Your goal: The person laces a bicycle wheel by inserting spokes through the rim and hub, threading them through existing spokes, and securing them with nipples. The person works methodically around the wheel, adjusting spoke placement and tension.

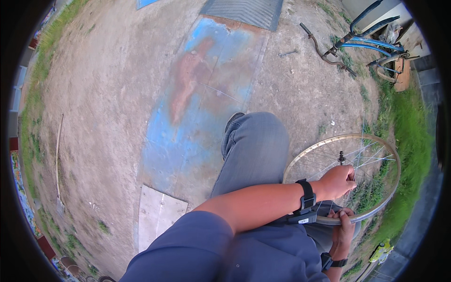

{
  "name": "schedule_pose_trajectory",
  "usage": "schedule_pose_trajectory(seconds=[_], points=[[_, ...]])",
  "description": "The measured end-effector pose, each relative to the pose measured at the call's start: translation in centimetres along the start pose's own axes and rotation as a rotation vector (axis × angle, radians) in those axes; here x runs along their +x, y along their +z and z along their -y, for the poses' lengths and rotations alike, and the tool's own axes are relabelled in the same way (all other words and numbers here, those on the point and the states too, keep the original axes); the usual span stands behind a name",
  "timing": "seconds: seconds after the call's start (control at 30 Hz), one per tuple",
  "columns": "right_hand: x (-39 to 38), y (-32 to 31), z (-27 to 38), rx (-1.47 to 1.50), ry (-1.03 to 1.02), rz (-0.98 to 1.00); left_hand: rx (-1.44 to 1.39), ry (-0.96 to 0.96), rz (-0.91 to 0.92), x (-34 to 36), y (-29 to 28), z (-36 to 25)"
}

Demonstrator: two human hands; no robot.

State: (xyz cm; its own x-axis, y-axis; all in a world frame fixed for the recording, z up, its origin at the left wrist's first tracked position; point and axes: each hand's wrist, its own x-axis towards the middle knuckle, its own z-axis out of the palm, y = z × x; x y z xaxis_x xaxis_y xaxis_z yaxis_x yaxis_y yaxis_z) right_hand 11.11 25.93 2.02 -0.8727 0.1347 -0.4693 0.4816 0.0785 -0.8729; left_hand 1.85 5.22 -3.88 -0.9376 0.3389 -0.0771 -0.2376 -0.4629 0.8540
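A bicycle wheel rim [399, 171] without a tyre leans against my lap at the right, its hub [341, 159] standing up in the middle among thin spokes. My left hand [334, 182] reaches across my body into the wheel. Its fingers are pinched beside the hub on a thin spoke [362, 126], whose upper end sticks out past the far rim. Closed round the near edge of the rim is my right hand [344, 220], fingertips at the spoke ends. Whether it also holds a spoke end is too small to tell.
A blue bicycle frame [371, 44] with a curved handlebar [324, 52] lies at the far right. Before me is a blue and rust-brown panel [157, 157], with a ribbed sheet [244, 11] beyond. A small metal piece [287, 53] rests on the dirt. Grass [408, 136] grows along the right.
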Motion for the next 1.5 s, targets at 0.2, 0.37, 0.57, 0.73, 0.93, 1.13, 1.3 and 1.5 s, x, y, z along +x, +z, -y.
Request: schedule_pose_trajectory(seconds=[0.2,0.37,0.57,0.73,0.93,1.13,1.3,1.5], points=[[-0.4,1.2,0.3,0.007,0.028,-0.018,-0.084,0.009,0.038,-0.4,-0.7,0.1],[-0.1,0.9,0.1,-0.06,0.043,0.049,-0.19,-0.154,0.087,-1.0,-1.5,-0.1],[0.2,0.8,0.5,-0.174,-0.003,0.091,0.029,-0.241,0.043,-1.4,-1.8,-1.6],[0.3,0.1,0.1,-0.124,0.038,0.075,-0.138,-0.241,0.17,-2.3,-3.0,-1.9],[0.2,-0.1,-0.4,-0.077,0.058,0.098,-0.053,-0.34,0.086,-2.2,-3.0,-1.4],[0.2,-0.7,-0.3,-0.112,0.076,0.075,-0.13,-0.182,0.131,-2.2,-2.5,-1.5],[0.3,-0.6,0.0,-0.097,0.092,0.082,-0.052,-0.261,0.129,-2.0,-2.7,-1.8],[0.3,-0.6,0.2,-0.098,0.095,0.074,-0.099,-0.212,0.145,-2.1,-2.6,-1.6]])
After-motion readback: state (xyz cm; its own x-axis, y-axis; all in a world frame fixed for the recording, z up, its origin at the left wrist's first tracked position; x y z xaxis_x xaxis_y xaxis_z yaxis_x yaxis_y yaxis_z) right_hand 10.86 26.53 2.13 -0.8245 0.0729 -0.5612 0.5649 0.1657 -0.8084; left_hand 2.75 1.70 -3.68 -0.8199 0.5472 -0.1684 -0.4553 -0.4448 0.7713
